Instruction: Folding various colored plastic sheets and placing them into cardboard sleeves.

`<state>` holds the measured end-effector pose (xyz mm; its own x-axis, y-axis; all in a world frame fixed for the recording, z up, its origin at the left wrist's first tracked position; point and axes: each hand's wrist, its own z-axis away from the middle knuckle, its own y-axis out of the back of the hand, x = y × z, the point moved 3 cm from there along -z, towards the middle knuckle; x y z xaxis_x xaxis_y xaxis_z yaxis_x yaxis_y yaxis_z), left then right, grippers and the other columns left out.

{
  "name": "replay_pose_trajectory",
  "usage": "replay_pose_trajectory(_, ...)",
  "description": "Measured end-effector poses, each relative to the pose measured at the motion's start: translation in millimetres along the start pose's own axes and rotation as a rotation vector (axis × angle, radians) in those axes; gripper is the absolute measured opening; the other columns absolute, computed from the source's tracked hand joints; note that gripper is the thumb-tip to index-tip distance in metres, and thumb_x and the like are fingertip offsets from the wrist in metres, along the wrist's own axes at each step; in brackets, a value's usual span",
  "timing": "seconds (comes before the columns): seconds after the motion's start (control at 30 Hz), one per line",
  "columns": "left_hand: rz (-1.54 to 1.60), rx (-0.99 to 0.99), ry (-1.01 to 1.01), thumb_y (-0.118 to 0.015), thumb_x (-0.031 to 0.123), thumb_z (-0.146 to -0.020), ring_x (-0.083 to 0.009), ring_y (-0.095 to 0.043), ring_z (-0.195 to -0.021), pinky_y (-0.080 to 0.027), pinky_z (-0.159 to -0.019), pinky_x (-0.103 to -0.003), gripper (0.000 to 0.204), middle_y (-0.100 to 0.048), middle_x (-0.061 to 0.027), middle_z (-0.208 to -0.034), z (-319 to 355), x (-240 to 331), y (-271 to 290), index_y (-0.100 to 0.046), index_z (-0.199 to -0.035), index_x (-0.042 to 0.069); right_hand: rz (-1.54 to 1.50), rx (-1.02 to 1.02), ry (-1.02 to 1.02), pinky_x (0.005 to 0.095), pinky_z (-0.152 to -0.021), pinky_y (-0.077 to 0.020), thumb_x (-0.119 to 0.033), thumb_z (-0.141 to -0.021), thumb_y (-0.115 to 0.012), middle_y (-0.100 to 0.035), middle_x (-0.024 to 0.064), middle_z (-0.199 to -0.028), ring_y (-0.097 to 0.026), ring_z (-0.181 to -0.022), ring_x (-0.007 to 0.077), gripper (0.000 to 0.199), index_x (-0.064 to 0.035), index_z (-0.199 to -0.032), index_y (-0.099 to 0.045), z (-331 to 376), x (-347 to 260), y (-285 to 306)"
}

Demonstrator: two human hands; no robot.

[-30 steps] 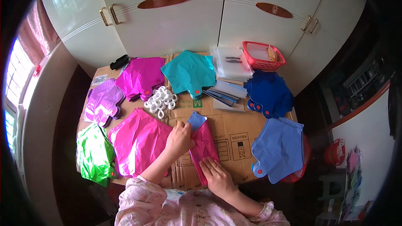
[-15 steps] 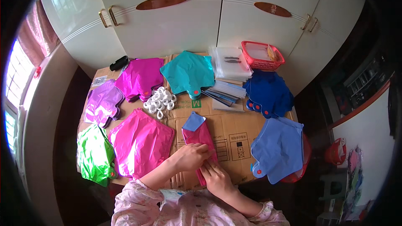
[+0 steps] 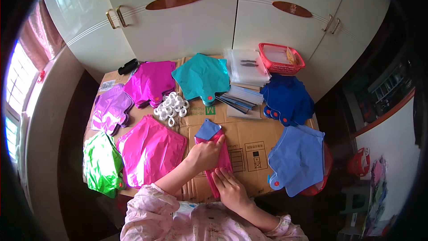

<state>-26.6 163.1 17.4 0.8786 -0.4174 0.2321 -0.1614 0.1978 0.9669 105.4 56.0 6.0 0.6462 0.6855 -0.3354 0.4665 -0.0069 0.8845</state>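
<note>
A narrow folded strip of shiny pink foil (image 3: 226,157), which looks like a folded foil balloon, lies on the cardboard in front of me. A matte blue piece (image 3: 207,129) with a pointed end covers its far end. Across the upper part of the strip rests my left hand (image 3: 204,155), one finger stretched toward the strip's right edge beside the blue piece; its other fingers are partly hidden. My right hand (image 3: 230,189) lies flat on the nearer part, fingers extended and pressing the foil down.
Flat star-shaped foil pieces lie around: pink (image 3: 149,154), green (image 3: 102,163), lilac (image 3: 111,107), purple (image 3: 151,80), teal (image 3: 201,78), dark blue (image 3: 290,100), light blue (image 3: 298,160). White rings (image 3: 171,106), clear plastic sleeves (image 3: 248,67) and a red basket (image 3: 281,68) stand farther back.
My left hand has moved up the strip toward the blue piece and its finger has stretched out. My right hand stays on the nearer part, its fingers now flatter.
</note>
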Motion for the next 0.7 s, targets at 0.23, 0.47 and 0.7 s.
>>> replay_pose_trajectory(0.23,-0.010,-0.029,0.065,-0.052,0.016,-0.074,-0.0285,-0.061,-0.048,-0.048,-0.046,-0.041,0.075,-0.059,-0.0123,-0.054,-9.9,-4.9,1.2,-0.028,-0.142,-0.003,-0.031,-0.030,0.042,0.0410,-0.106,-0.0367,-0.008,-0.081,-0.048,-0.055,0.0198,-0.126,-0.049,-0.123,0.0306,0.042,0.0033,-0.121,-0.055,2.9,2.1,1.9)
replay_pose_trajectory(0.47,0.036,-0.045,0.110,-0.050,0.017,-0.076,-0.0289,-0.063,-0.052,-0.050,-0.048,-0.042,0.075,-0.062,-0.0153,-0.060,-11.1,-2.6,-0.9,-0.024,-0.144,-0.001,0.152,-0.003,0.052,0.0414,-0.105,-0.0377,-0.011,-0.083,-0.049,-0.060,0.0189,-0.118,-0.055,-0.116,0.0298,0.036,0.0043,-0.114,-0.058,12.3,11.5,12.0)
replay_pose_trajectory(0.7,-0.040,-0.071,0.176,-0.047,0.013,-0.079,-0.0272,-0.065,-0.054,-0.051,-0.047,-0.041,0.072,-0.064,-0.0139,-0.064,-8.9,1.9,-1.1,-0.022,-0.146,0.001,0.218,-0.046,0.083,0.0433,-0.106,-0.0359,-0.013,-0.082,-0.051,-0.061,0.0190,-0.116,-0.057,-0.114,0.0288,0.035,0.0038,-0.111,-0.060,14.9,6.9,17.7)
